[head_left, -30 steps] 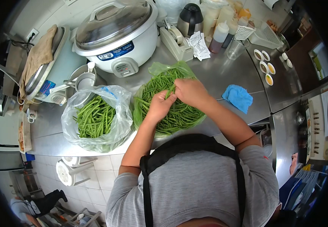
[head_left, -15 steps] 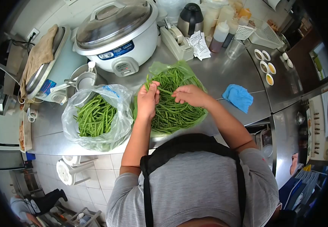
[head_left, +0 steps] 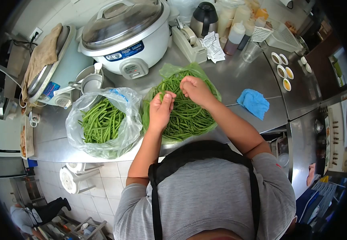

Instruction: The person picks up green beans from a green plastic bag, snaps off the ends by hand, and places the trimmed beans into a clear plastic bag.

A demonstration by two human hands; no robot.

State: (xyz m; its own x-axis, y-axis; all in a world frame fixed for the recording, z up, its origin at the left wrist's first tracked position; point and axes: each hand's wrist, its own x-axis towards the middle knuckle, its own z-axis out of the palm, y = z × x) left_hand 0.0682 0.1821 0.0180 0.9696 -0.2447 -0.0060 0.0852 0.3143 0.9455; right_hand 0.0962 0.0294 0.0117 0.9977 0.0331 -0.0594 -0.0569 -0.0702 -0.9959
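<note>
My left hand (head_left: 161,111) is closed on green beans, with green ends showing by the thumb, above the near left part of a green plastic bag (head_left: 166,71). Spread inside that open bag is a large heap of green beans (head_left: 189,120). Over the far side of the heap, my right hand (head_left: 196,90) has its fingers curled together; whatever they may pinch is hidden. To the left stands a clear plastic bag (head_left: 131,105) holding more green beans (head_left: 103,122), apart from both hands.
Behind the bags stand a large rice cooker (head_left: 125,36), a metal pot (head_left: 91,83) and a tape dispenser (head_left: 189,46). A blue cloth (head_left: 253,103) lies right on the steel counter (head_left: 237,82). Squeeze bottles (head_left: 235,38) and small sauce cups (head_left: 281,71) are farther off. Another person (head_left: 31,218) is at lower left.
My right hand has moved up and away from the near side of the heap, apart from the left. My left hand has shifted slightly right and nearer, still closed on green beans.
</note>
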